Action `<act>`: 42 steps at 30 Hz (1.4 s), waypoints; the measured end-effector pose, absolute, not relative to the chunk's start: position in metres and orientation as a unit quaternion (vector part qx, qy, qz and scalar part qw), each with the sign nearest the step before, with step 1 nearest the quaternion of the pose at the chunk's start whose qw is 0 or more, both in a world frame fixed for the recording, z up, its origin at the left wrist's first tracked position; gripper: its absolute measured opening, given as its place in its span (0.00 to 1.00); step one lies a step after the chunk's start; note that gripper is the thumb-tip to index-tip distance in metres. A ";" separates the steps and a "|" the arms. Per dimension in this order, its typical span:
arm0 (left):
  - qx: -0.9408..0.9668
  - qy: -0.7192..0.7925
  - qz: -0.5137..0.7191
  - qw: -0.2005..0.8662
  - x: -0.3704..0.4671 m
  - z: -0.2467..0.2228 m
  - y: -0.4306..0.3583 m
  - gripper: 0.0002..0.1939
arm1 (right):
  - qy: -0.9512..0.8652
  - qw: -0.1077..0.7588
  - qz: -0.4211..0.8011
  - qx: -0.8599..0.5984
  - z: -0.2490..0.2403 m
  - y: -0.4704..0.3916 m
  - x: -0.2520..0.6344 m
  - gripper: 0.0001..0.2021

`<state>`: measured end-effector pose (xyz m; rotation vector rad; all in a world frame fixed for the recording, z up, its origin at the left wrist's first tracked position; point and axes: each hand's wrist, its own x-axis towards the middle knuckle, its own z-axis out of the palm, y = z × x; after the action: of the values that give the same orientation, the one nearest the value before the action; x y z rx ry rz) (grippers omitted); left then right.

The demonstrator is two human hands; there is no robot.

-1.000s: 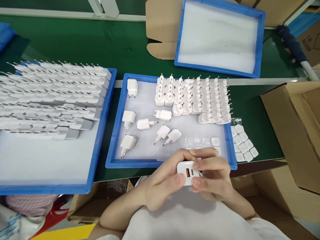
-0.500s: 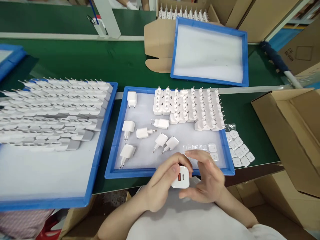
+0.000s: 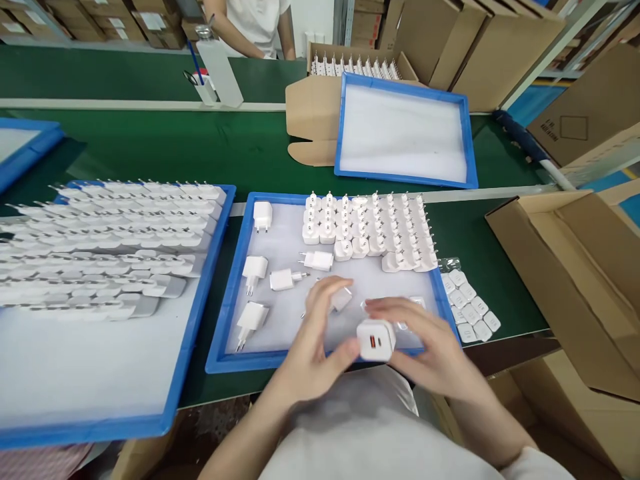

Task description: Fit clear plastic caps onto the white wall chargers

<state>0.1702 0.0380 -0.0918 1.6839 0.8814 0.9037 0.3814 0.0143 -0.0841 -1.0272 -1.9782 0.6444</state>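
A white USB charger [image 3: 376,341], its port face with a red slot toward me, is held over the near edge of the blue-rimmed middle tray [image 3: 231,365]. My right hand [image 3: 425,340] grips it between fingers and thumb. My left hand [image 3: 320,340] is open, its fingers spread and its thumb tip at or near the charger's left side. Beyond it, several loose chargers lie on the tray, such as one charger [image 3: 253,317] at the left and one [image 3: 286,279] at the middle. Packed rows of chargers [image 3: 370,227] stand prongs up at the back. My hands partly cover a clear film strip.
A larger tray [image 3: 175,373] with dense charger rows stands left. Right of the middle tray lies a sheet of square white stickers [image 3: 470,307]. An open cardboard box [image 3: 565,267] is at the right. Farther back are another blue tray [image 3: 405,133] and a person [image 3: 255,27].
The charger has passed from my left hand to my right. My left fingers have opened and spread away from it. The view has tilted up slightly.
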 end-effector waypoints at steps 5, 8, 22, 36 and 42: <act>0.796 0.529 0.241 0.167 0.178 -0.110 0.045 0.16 | -0.817 0.266 0.071 -0.506 -0.091 0.064 0.412 0.17; 0.814 0.546 0.184 0.079 0.192 -0.124 0.046 0.18 | -0.830 0.218 0.049 -0.511 -0.105 0.090 0.409 0.13; 0.855 0.322 0.173 0.368 0.201 -0.118 0.037 0.20 | -0.782 0.170 0.057 -0.597 -0.116 0.012 0.451 0.07; 0.850 0.297 0.054 0.433 0.221 -0.125 0.039 0.19 | -0.825 0.094 0.017 -0.556 -0.149 0.018 0.462 0.06; 0.843 0.300 0.048 0.445 0.225 -0.123 0.040 0.21 | -0.834 0.142 0.024 -0.532 -0.160 0.023 0.469 0.09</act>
<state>0.2245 0.0396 -0.1228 2.0886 0.7433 0.1179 0.4694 0.0225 -0.1599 -1.5358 -2.4084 0.0706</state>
